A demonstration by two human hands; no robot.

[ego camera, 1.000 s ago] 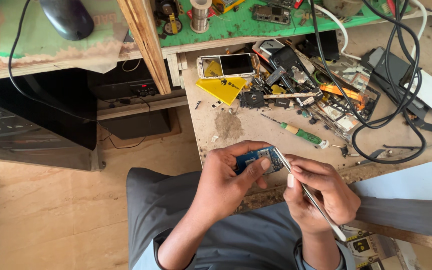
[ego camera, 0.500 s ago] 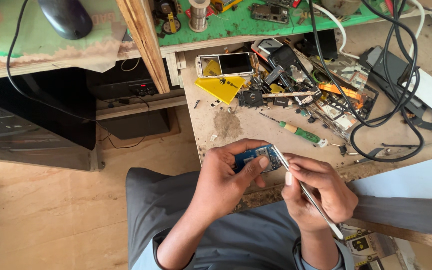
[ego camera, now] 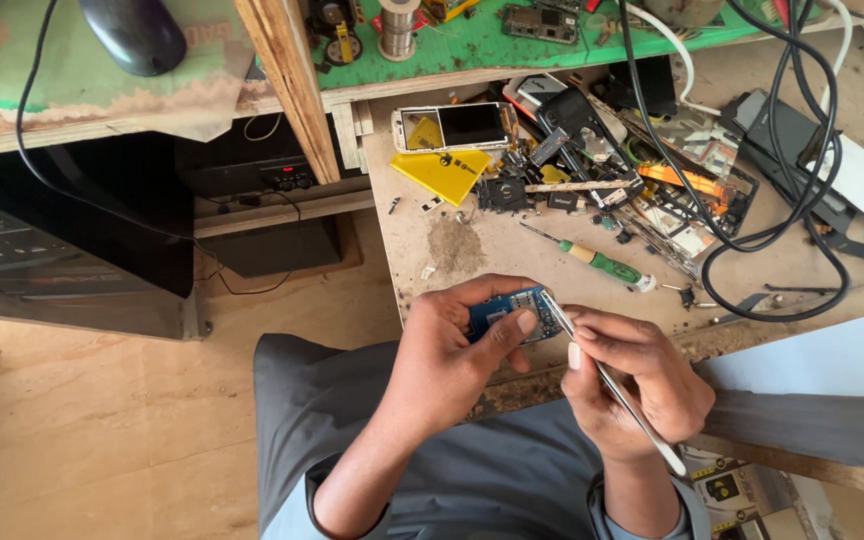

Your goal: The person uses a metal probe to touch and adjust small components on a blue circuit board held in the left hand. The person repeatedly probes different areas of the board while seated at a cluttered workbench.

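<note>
Blue circuit board [ego camera: 505, 312] | pinched in my left hand [ego camera: 452, 350], fingers curled around its edges, over the workbench [ego camera: 472, 250] rim | just left of my right hand [ego camera: 642, 385], which grips metal tweezers [ego camera: 607, 378], tips touching its right edge | long axis level, left-right | small, flat, chips showing

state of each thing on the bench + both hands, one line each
left hand: gripping blue circuit board
blue circuit board: held above bench edge
right hand: pinching metal tweezers
metal tweezers: tip on board
green screwdriver: lying flat, untouched
white phone: flat, screen dark
computer mouse: idle on shelf
</note>
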